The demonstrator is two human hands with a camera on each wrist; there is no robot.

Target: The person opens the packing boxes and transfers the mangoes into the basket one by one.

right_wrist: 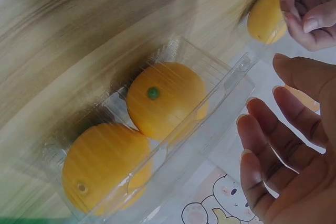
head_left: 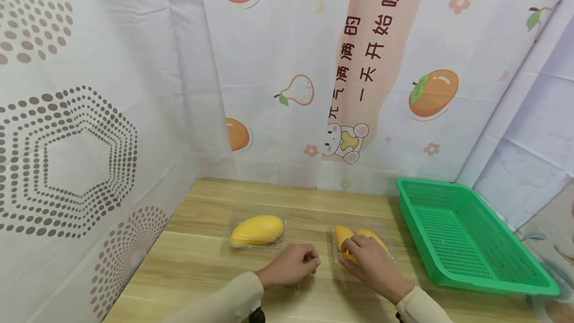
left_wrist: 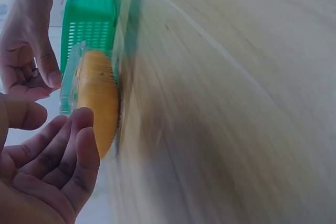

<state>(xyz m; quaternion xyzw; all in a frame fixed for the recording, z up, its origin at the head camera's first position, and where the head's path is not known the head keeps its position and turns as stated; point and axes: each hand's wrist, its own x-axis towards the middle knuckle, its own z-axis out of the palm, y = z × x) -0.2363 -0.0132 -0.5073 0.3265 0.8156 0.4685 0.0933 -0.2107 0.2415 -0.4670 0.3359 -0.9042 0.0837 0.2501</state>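
On the counter (head_left: 188, 243), two mangoes (right_wrist: 167, 100) were paired, presumably by the walls of their clear box (right_wrist: 195, 56), beneath the right grip (head_left: 369, 263), its fingers loosely parted (the left grip (head_left: 293, 263), too, was held unfilled).

The head camera looks forward and down from above the table (head_left: 179, 268), upright and widest of the three, reaching well up the fruit-printed curtain (head_left: 278, 29) behind. The left wrist camera sits low, nearly skimming the wood, and is rolled onto its side (the table fills most of its right part); at its top is the green basket (head_left: 493, 287), which the head view also covers. The right wrist camera looks from close by at two mangoes (right_wrist: 168, 111), strongly rolled, with the curtain toward lower right; it shares the cartoon bear (head_left: 332, 141) with the head view. The left grip (head_left: 293, 263) and right grip (head_left: 374, 263) appear in all three.
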